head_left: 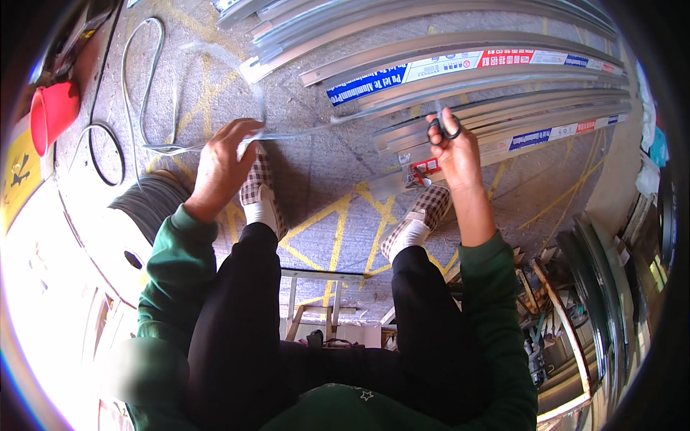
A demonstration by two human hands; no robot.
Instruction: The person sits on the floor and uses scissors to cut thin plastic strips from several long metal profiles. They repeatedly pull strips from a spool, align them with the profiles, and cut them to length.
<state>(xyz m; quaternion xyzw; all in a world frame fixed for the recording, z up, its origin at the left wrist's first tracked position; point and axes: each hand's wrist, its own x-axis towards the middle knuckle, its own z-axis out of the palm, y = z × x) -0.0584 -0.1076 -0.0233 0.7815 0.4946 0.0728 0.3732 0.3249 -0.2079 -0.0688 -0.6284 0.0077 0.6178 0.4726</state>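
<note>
My left hand [224, 167] is closed, its thumb and fingers pinching a thin, pale grey flexible strip [309, 133]. From that hand the strip runs right toward the metal profiles, and on the other side it trails off to loose loops on the floor. Farther right, my right hand [460, 154] grips a pair of scissors [451, 129] by its black handles. The blades point away from me and look blurred, so I cannot tell how far apart they are. Long aluminium profiles [460, 47] with printed blue, white and red film lie just beyond the scissors.
Loops of grey strip [159, 65] lie on the concrete floor [316, 187], which has yellow painted lines. At left are a spool of dark cord [152, 205] and a red bucket [54, 113]. More metal lengths and a rack [568, 337] crowd the lower right, beside my leg.
</note>
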